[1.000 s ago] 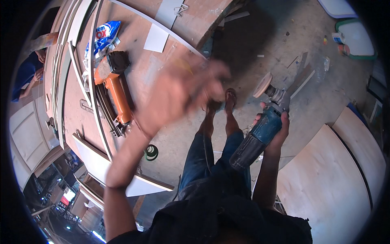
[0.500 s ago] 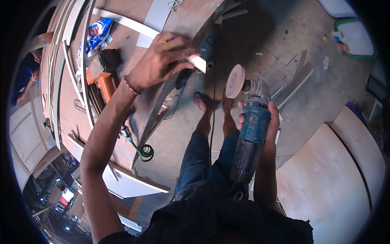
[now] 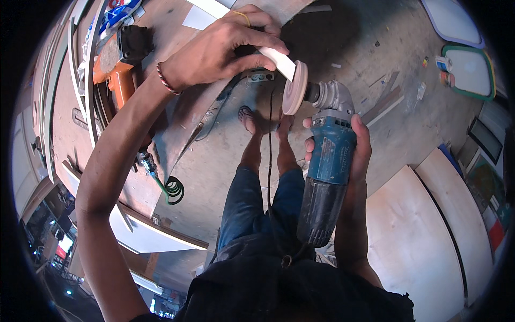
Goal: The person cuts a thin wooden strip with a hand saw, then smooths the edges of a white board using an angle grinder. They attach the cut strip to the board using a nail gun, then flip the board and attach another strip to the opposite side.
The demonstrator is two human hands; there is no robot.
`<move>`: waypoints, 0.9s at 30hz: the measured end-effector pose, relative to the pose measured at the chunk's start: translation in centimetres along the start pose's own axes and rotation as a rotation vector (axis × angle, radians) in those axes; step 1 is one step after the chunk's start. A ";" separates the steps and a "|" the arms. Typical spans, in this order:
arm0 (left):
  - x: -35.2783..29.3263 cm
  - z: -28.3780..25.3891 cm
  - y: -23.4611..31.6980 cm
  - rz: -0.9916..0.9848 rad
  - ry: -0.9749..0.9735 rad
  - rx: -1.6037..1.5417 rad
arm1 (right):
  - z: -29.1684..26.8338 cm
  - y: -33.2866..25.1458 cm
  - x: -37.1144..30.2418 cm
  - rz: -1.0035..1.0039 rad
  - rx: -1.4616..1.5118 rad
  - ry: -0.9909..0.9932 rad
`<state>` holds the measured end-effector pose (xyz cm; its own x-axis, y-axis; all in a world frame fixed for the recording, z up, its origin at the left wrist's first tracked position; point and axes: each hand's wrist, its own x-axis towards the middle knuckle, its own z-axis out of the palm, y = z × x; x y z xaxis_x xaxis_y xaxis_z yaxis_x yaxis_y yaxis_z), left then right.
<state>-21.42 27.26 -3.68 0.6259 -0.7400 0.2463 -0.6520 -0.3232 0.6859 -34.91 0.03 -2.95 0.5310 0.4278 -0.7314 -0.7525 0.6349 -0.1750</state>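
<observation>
My left hand (image 3: pixel 236 45) pinches a narrow white strip (image 3: pixel 280 63) near its end, which is cut at a slant. That end meets the edge of the round, pinkish disc (image 3: pixel 295 88) on an angle grinder, or overlaps it closely. My right hand (image 3: pixel 358 145) is wrapped around the teal and black angle grinder (image 3: pixel 331 155), which stands nearly upright with its disc facing left. Whether the disc spins I cannot tell. Beyond my left hand, the strip's other part runs back over the workbench (image 3: pixel 188 123).
An orange and black nail gun (image 3: pixel 120 75) lies on the bench with a coiled green hose (image 3: pixel 174 188). Long strips (image 3: pixel 75 80) line the left side. Large curved wooden panels (image 3: pixel 413 231) stand at the right. A dark cord (image 3: pixel 270 155) hangs between my legs.
The strip's slanted end and the grinder's disc have come together from a gap apart. My left hand has moved up and slightly right; the grinder has shifted a little left.
</observation>
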 end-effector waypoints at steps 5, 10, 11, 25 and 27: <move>-0.3 0.0 -0.2 -0.028 0.007 -0.012 | 0.2 0.0 0.2 0.011 0.006 0.010; -0.2 0.0 -0.2 -0.027 0.010 -0.020 | 0.2 0.0 0.4 -0.015 -0.037 0.038; -0.2 0.0 -0.2 -0.022 0.012 -0.014 | 0.1 0.0 0.4 -0.023 -0.052 0.046; -0.3 0.0 -0.3 -0.013 0.022 -0.007 | -0.3 -0.4 1.2 -0.008 -0.073 0.058; -0.3 0.1 -0.4 -0.012 0.022 -0.001 | -0.2 -0.4 1.1 -0.010 -0.054 0.043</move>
<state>-21.41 27.54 -4.06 0.6432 -0.7227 0.2532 -0.6437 -0.3312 0.6899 -34.09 0.14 -3.79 0.5219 0.3927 -0.7572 -0.7677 0.6031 -0.2164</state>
